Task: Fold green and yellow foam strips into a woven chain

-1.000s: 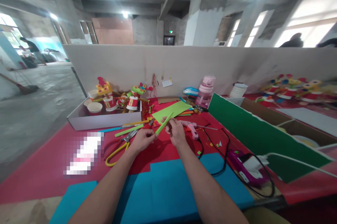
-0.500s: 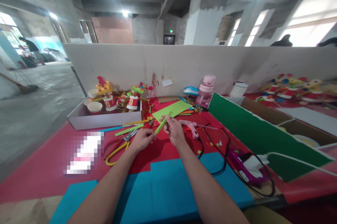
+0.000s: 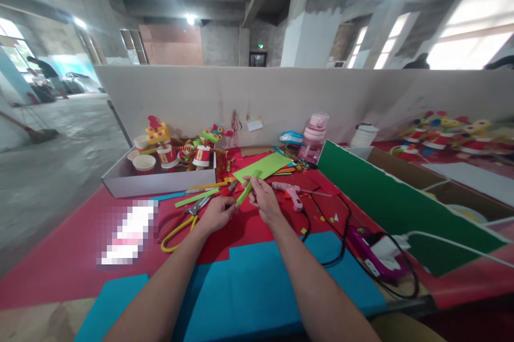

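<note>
A narrow light-green paper strip (image 3: 244,192) slants between my two hands above the red tabletop. Its lower end is pinched by my left hand (image 3: 220,213), and my right hand (image 3: 262,197) grips it near the upper end. Just behind the hands lies a light-green sheet (image 3: 265,165). Scissors with red and yellow handles (image 3: 173,236) rest to the left of my left hand, beside another green strip (image 3: 196,198). A pink glue gun (image 3: 294,195) lies right of my right hand.
A white box (image 3: 160,183) with cups and paper-cup figures stands at the left. Blue sheets (image 3: 257,294) cover the near edge. At the right are a green-sided box (image 3: 385,208), a purple power strip (image 3: 371,253) and cables. A low partition (image 3: 281,96) rises behind.
The green strip now looks slightly bent between my hands. My right hand has shifted only a little, and my left hand keeps its pinch.
</note>
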